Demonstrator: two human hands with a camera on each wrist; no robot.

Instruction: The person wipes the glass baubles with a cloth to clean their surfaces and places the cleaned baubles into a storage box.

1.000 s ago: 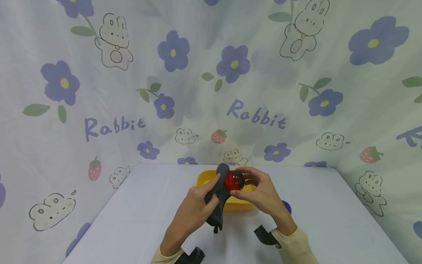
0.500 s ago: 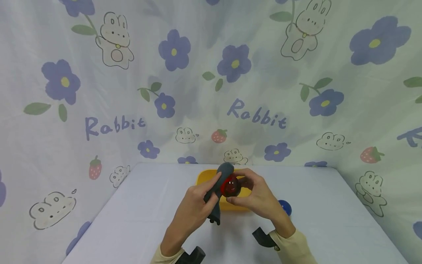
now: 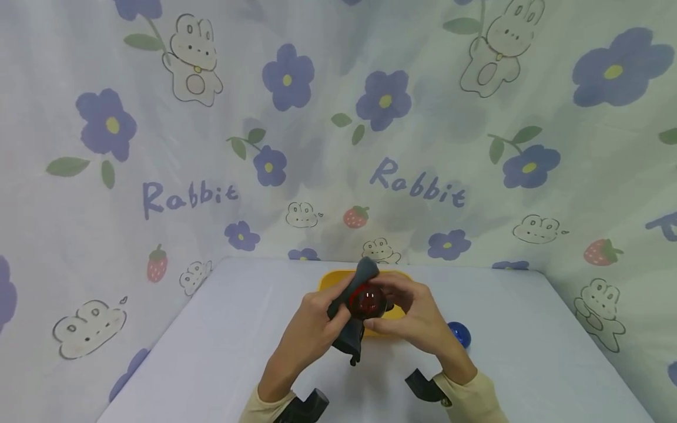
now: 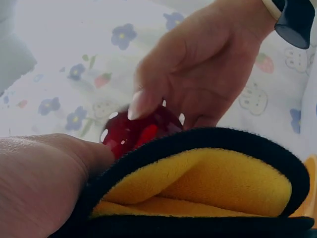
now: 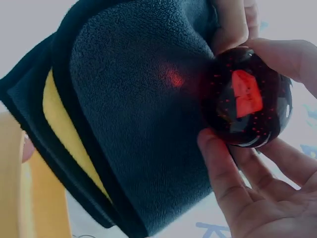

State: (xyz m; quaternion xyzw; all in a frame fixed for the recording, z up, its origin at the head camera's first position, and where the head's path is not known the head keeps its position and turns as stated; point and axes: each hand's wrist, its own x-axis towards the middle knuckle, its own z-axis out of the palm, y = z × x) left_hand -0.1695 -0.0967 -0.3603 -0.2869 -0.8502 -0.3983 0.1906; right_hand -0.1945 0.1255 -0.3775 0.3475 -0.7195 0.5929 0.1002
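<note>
My left hand (image 3: 304, 332) grips a folded cleaning cloth (image 3: 349, 339), dark grey on one face and yellow on the other, as the left wrist view shows. A glossy, see-through red ball (image 3: 368, 301) is held between the thumb and fingers of my right hand (image 3: 418, 314). In the right wrist view the ball (image 5: 246, 96) lies against the grey face of the cloth (image 5: 138, 109). The left thumb reaches the ball's side in the left wrist view. Both things are up over the table, in front of a yellow container.
Behind the hands stands the yellow container (image 3: 329, 279), largely covered by them. A blue ball (image 3: 459, 335) rests on the white table (image 3: 254, 311), right beside my right wrist. A patterned curtain (image 3: 317, 129) with rabbits and flowers closes off the back and sides.
The red ball has shifted slightly left and down against the cloth. The cloth's top has tilted to the right. Less of the blue ball is hidden by the right wrist.
</note>
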